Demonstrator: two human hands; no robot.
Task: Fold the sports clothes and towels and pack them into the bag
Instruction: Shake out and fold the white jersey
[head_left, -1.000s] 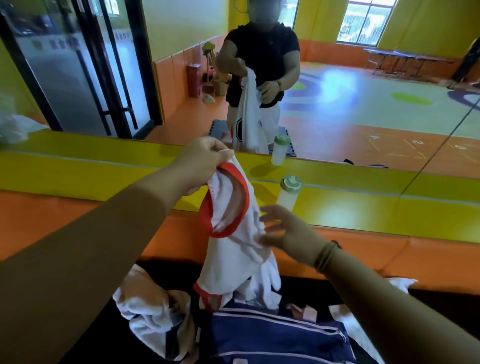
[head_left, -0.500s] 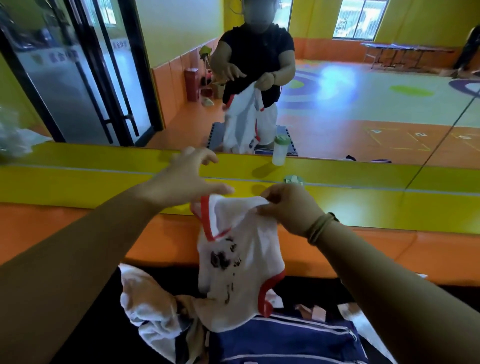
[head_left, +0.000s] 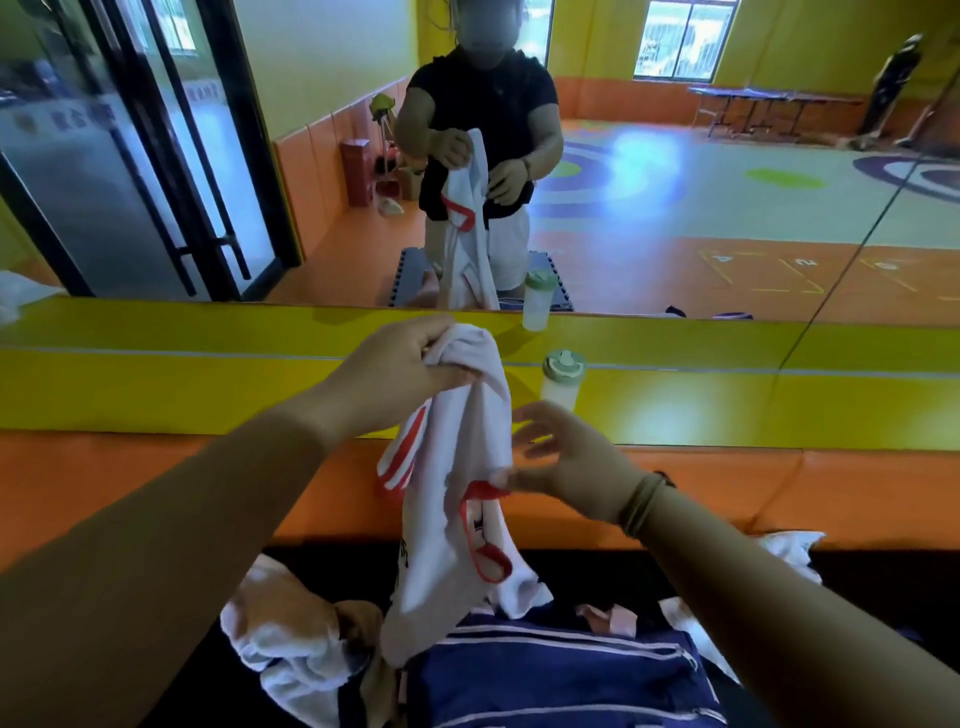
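Observation:
A white sports jersey (head_left: 447, 499) with red trim hangs in the air in front of me. My left hand (head_left: 400, 371) is closed on its bunched top. My right hand (head_left: 566, 465) has its fingers spread, and its fingertips touch a red-edged fold at the jersey's middle. The jersey's lower end drapes onto a navy bag (head_left: 550, 675) with white stripes, which lies on the black mat (head_left: 156, 691) below. A crumpled white and tan pile of clothes (head_left: 291, 639) lies left of the bag. More white cloth (head_left: 789, 551) shows at the right, behind my forearm.
A translucent bottle (head_left: 562, 379) with a green cap stands on the yellow ledge (head_left: 156, 384) just beyond my right hand. A wall mirror (head_left: 727, 208) above the ledge reflects me and the room. An orange padded band (head_left: 104, 478) runs below the ledge.
The jersey was held spread between both hands; now my left hand has gathered and lifted its top, while my right hand has let go and dropped to the jersey's middle.

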